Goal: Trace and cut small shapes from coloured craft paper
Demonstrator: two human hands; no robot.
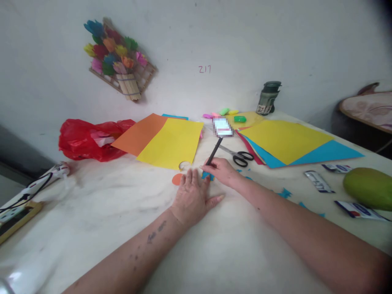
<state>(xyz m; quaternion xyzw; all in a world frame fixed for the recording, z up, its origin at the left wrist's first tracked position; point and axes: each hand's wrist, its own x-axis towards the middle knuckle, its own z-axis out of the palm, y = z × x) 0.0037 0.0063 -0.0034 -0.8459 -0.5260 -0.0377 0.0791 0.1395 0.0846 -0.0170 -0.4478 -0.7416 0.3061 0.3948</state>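
Observation:
My left hand (pixel 192 199) lies flat on the white table, fingers stretched out. Its fingertips are beside a small orange paper disc (pixel 177 179), and its index finger rests at a small blue paper piece (pixel 207 175) with some yellow on it. In my right hand (pixel 225 171) is a slim black pen (pixel 214 150), tilted, its lower end hidden by my fingers above that piece. Just beyond, a yellow sheet (pixel 171 141) has a round notch at its lower corner. Scissors with black handles (pixel 241 158) lie behind my right hand.
Blue paper scraps (pixel 284 192) lie along my right forearm. Stacked coloured sheets (pixel 284 141), a mango-like green fruit (pixel 369 188) and a dark bottle (pixel 268 98) are on the right. A phone (pixel 223 127) stands at the back; a red plastic bag (pixel 82 141) and power strip (pixel 15 214) are left.

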